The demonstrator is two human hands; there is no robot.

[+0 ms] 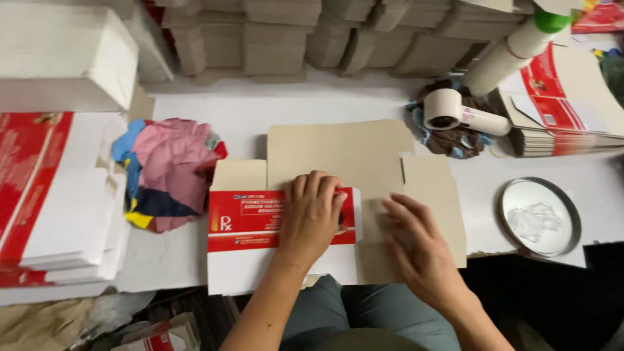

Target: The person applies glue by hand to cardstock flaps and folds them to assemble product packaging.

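Note:
A flat carton blank (351, 156) lies on the white table (312, 107) in front of me, brown inside up. One panel is folded over, showing its red and white printed side (244, 224). My left hand (311, 218) presses palm down on that folded panel, fingers spread a little. My right hand (416, 244) lies flat on the brown side flap (435, 188) to the right, fingers apart. Neither hand grips anything.
A bundle of coloured rags (166, 172) lies left of the blank. Stacks of red and white blanks (55, 195) sit at the left and at the right (559, 117). A round metal dish (539, 216), a white tape dispenser (455, 112) and brown stacks (273, 39) stand behind.

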